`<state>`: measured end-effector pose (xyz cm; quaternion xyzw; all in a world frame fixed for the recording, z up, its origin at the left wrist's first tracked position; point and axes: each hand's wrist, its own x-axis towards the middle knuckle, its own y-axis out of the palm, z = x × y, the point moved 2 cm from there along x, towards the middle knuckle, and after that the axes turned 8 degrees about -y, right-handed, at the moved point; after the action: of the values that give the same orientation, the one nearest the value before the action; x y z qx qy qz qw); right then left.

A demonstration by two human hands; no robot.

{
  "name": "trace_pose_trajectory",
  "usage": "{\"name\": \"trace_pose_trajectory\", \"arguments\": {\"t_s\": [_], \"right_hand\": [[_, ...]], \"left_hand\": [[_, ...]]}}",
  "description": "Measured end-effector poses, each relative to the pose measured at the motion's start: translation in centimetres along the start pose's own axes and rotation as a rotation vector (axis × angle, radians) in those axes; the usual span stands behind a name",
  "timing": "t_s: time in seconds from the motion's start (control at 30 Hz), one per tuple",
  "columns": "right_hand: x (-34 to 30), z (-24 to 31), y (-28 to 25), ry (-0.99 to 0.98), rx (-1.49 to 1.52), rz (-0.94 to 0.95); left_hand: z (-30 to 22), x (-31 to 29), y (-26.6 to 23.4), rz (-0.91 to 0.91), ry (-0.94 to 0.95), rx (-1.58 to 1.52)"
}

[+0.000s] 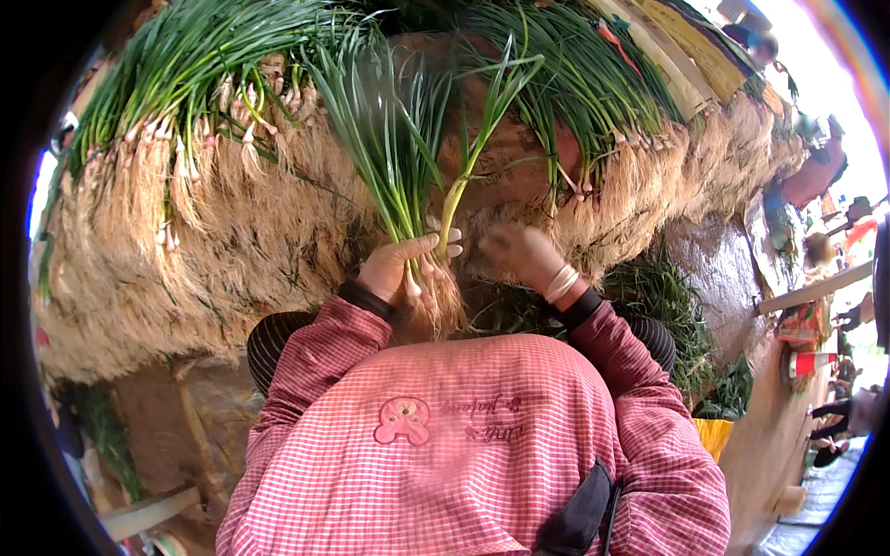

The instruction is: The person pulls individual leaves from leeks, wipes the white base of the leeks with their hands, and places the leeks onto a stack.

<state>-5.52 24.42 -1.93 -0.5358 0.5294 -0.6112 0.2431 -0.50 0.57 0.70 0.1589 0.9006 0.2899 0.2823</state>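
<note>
Beside the held stalks [400,176], the right hand [527,256] is blurred.

the clearest lettering is on the chest of the red-and-white checked smock [417,500], low in the middle of the frame: two short lines of dark, curly script [498,433], upside down in this view. they sit just right of an upside-down bear-head patch [404,422] with a reddish outline, and the upper line fades toward its left end. in the upper middle, the brown covering [505,148] bears dark marks, too blurred to tell whether they are print.
</note>
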Motion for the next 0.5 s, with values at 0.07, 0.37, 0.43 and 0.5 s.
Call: {"name": "trace_pose_trajectory", "arguments": {"t_s": [0.07,0.37,0.43,0.5], "right_hand": [[3.5,-1.2,-3.8,0.629,0.536,-0.231],[5.9,-2.4,-1.7,0.808,0.732,-0.144],[5.4,-2.5,-1.3,0.738,0.699,-0.171],[5.3,-2.2,-1.1,0.644,0.610,-0.178]], "left_hand": [[0.0,-0.8,0.9,-0.058,0.050,0.075],[0.4,-0.6,0.4,-0.080,-0.051,0.083],[0.0,-0.8,0.9,-0.049,-0.071,0.056],[-0.2,-1.2,1.0,-0.037,-0.090,0.051]]}}
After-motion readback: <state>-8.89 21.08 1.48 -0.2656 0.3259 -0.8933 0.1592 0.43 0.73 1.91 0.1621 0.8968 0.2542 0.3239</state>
